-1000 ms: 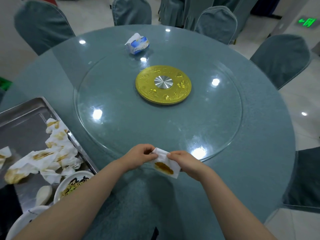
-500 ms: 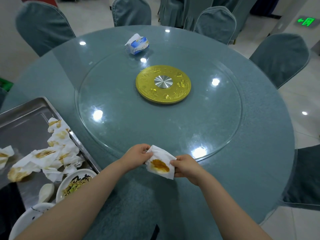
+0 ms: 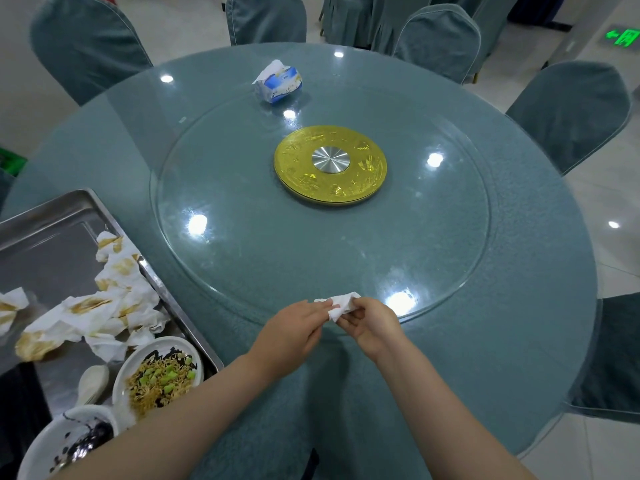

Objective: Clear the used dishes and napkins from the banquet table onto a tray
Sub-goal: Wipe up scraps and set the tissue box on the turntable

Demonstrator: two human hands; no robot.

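Left hand [image 3: 294, 327] and right hand [image 3: 372, 323] both pinch the crumpled white paper napkin [image 3: 341, 304]; light, limp, easily torn, so it is best gripped as a bunch.

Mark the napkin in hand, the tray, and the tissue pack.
napkin [image 3: 341, 304], head view, crumpled white middle between both hands.
tray [image 3: 74, 202], head view, far metal rim.
tissue pack [image 3: 281, 83], head view, blue-and-white side.

You can read no words or numbers here. The one sign is the glowing green exit sign [image 3: 622, 37] on the far right wall, showing an arrow and a running figure; the blue-and-white tissue pack [image 3: 279, 81] print is too small.
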